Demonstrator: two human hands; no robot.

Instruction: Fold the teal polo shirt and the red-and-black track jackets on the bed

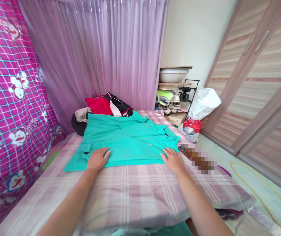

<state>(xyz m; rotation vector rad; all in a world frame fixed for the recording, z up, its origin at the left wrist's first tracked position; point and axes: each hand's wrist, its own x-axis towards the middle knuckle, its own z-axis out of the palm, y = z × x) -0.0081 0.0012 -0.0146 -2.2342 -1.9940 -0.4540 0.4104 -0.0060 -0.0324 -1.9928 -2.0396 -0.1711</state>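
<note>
A teal green shirt (pixel 125 137) lies spread sideways on the bed, its collar end toward the right. Small creases run across its middle, and a dark tag shows near the left edge. My left hand (pixel 98 159) rests flat on the near left part of the fabric, fingers stretched forward. On the near right part lies my right hand (pixel 172 159), palm down with fingers apart. Neither hand grips the cloth. The undersides of both hands are hidden.
Red and dark clothes (pixel 111 105) are piled behind the shirt. A phone (pixel 187 151) lies right of my right hand, partly blurred. Plaid sheet (pixel 130 193) covers the bed. Beyond its right edge stand a shoe rack (pixel 191 93), a red bag (pixel 192 125) and a wardrobe (pixel 251 82).
</note>
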